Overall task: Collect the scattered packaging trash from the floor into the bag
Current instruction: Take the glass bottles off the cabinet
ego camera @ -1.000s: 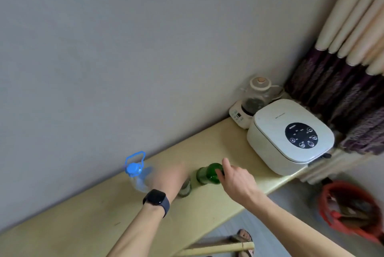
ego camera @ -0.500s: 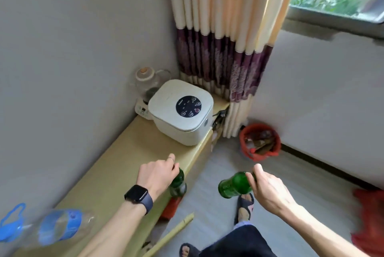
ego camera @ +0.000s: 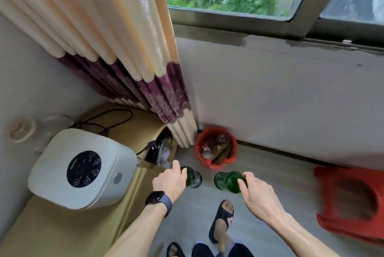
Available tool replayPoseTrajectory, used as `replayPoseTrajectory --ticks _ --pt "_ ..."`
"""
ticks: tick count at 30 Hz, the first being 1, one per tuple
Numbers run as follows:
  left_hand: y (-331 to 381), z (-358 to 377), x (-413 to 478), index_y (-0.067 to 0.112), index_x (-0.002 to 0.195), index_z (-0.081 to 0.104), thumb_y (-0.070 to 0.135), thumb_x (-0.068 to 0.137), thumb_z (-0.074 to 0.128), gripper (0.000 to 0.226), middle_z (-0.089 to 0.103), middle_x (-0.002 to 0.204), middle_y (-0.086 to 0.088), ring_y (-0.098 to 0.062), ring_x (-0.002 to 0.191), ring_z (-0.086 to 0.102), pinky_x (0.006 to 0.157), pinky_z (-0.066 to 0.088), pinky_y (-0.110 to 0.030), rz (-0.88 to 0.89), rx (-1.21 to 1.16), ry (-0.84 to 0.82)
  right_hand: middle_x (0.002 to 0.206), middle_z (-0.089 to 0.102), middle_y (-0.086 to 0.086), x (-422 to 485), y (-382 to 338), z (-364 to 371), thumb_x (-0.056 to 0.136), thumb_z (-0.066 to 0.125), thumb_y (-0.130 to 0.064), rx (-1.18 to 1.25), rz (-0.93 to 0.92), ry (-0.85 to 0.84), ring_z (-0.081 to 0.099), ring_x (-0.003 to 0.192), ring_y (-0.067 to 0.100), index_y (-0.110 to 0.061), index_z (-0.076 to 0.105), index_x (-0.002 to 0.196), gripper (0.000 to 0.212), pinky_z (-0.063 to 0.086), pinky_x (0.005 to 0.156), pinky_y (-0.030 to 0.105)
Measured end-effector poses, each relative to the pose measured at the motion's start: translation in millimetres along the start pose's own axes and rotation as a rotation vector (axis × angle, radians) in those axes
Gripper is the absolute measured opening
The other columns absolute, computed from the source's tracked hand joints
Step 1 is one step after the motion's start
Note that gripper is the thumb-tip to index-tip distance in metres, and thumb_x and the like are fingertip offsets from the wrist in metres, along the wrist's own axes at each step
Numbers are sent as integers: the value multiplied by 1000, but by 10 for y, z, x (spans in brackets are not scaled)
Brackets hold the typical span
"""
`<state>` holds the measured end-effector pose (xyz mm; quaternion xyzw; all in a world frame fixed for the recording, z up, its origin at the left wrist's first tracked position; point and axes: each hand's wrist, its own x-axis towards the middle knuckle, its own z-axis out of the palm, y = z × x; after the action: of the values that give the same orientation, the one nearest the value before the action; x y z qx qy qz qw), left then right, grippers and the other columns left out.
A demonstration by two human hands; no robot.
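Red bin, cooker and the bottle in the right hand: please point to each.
Red bin [ego camera: 234, 150], head view, right wall.
Cooker [ego camera: 83, 168], head view, dark panel on lid.
Right bottle [ego camera: 228, 181], head view, green body.

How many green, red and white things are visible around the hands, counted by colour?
Green: 2, the left bottle in the left hand and the right bottle in the right hand.
Red: 2, the bin and a blurred object at the right edge, perhaps the bag.
White: 1, the cooker.
Total: 5.
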<state>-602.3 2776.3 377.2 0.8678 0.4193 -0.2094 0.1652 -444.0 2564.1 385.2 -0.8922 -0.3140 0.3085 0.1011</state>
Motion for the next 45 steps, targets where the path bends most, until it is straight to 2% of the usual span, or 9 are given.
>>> replayPoseTrajectory --ticks 8,15,18,23,27,36,39,42,45 --pt "640 501 1379 21 121 52 49 100 31 41 63 120 -11 -31 104 59 80 42 -32 -313 -314 -197 107 70 8 1466 422 382 105 31 -39 82 118 -24 63 101 29 -12 44 139 45 46 80 37" --pt "883 1263 2396 12 88 54 27 100 44 22 65 67 -4 -19 44 56 42 38 -21 -697 -1076 -255 91 73 10 2619 732 968 104 37 -38 334 334 -56 67 92 31 -12 55 130 42 51 76 35" --pt "942 1528 2728 8 98 51 25 102 45 18 63 66 -4 -11 34 53 35 35 -17 -753 -1242 -326 94 74 9 3066 814 1271 103 38 -40 442 432 -80 68 95 31 -16 61 122 39 53 84 37" --pt "945 1862 3131 17 111 50 27 104 40 16 69 76 -1 -11 48 60 43 41 -19 -771 -1311 -471 70 74 2 3554 864 1676 102 42 -35 614 550 -77 72 76 21 -15 61 114 30 53 84 34" --pt "1014 2038 3353 22 113 45 30 105 36 14 71 77 2 -9 52 62 45 43 -19 -754 -1365 -547 68 66 6 3817 903 1888 104 44 -24 863 618 -77 65 62 23 -13 57 107 17 59 83 49" --pt "1242 2458 3771 20 111 51 35 103 42 19 74 89 1 -11 65 64 53 43 -21 -675 -1308 -677 73 62 9 4116 1371 2077 104 47 -26 909 635 -96 56 57 18 -10 60 110 21 49 58 34" --pt "1433 2522 3940 15 114 53 40 101 45 29 74 85 0 -11 56 62 51 42 -21 -649 -1274 -641 68 61 8 4305 1460 2027 105 44 -29 859 585 -93 55 53 17 -9 59 100 26 48 55 30" --pt "1573 2637 4161 5 133 45 60 90 51 71 75 85 -2 -13 48 66 50 49 -21 -570 -1191 -472 62 59 8 4535 1512 1960 103 45 -37 812 533 -73 55 47 17 -8 56 103 31 47 45 25" --pt "1528 2699 4377 25 152 20 66 78 55 92 64 120 -9 -28 87 72 84 57 -43 -332 -859 -306 61 58 8 4730 1548 1940 101 47 -40 773 480 -77 54 45 20 -12 50 100 28 45 48 29"
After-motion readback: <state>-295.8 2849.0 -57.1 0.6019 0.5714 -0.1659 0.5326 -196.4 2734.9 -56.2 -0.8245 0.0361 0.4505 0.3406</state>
